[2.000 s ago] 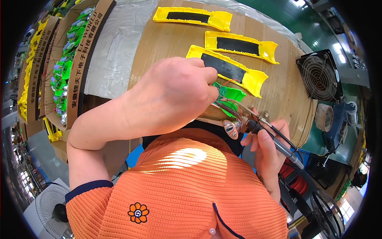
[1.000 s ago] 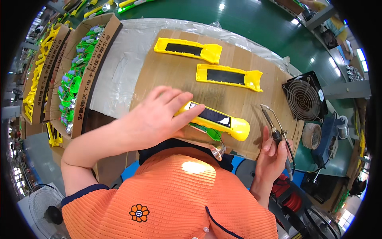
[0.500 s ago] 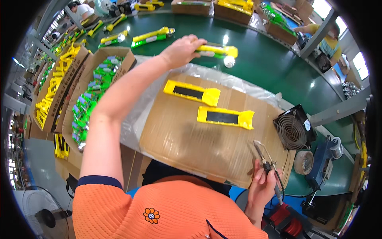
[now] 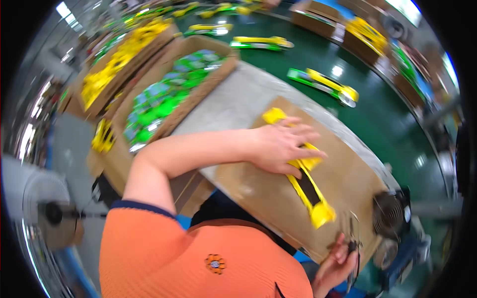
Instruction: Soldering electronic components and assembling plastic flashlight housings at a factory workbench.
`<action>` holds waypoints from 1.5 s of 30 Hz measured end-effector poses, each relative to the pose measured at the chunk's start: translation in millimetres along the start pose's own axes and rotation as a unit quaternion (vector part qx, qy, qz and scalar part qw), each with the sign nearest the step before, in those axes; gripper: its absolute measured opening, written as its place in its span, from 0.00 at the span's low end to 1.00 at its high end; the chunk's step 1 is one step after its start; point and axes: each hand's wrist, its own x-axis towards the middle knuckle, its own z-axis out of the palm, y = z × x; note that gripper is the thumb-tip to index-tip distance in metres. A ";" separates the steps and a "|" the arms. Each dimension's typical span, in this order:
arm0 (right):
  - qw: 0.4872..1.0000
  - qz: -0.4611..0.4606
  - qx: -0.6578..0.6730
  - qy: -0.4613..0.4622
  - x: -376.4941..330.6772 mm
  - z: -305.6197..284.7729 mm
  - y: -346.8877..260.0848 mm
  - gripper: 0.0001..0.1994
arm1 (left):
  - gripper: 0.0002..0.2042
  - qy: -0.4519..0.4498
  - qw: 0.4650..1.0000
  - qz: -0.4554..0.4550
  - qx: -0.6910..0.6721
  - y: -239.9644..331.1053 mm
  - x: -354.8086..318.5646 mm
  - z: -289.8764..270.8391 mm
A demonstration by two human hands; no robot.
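My left hand (image 4: 280, 146) lies flat, fingers spread, on a yellow plastic casing (image 4: 274, 117) on the brown cardboard sheet (image 4: 258, 193). A second yellow casing with a black insert (image 4: 310, 191) lies just to the right of that hand. My right hand (image 4: 335, 263) is at the lower right edge of the cardboard, closed around a thin metal tool (image 4: 352, 236) that sticks upward. A finished yellow and green item (image 4: 325, 84) lies on the green conveyor belt (image 4: 377, 114) beyond.
A cardboard box of green parts (image 4: 169, 97) and a box of yellow parts (image 4: 117, 67) stand to the left. A small black fan (image 4: 390, 213) sits at the right. More yellow-green items (image 4: 258, 43) lie on the belt. A standing fan (image 4: 47, 213) is lower left.
My left hand has come back from the conveyor belt, leaving the yellow-green item there, and now rests on a yellow casing on the cardboard. The view has swung left.
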 end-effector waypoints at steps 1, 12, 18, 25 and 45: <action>0.999 -0.024 -0.026 -0.027 0.6 0.1 -0.7 0.11 | 0.35 0.010 0.999 0.033 -0.006 -3.5 -3.8 -0.6; 0.998 0.051 -0.032 -0.011 -3.5 22.4 -9.5 0.14 | 0.16 -0.074 0.871 -0.423 0.240 -82.3 -209.0 -144.2; 0.996 0.030 -0.088 -0.013 -5.9 25.5 -12.5 0.12 | 0.31 -0.130 0.888 -0.439 0.047 -123.3 -287.4 -136.1; 0.996 0.004 -0.078 -0.038 5.7 -0.7 -7.0 0.14 | 0.32 0.050 0.943 -0.319 0.084 -123.4 -299.1 -146.1; 0.997 0.005 -0.062 -0.044 -4.7 4.9 -12.6 0.07 | 0.19 0.110 0.989 -0.092 -0.015 78.9 -80.6 -31.2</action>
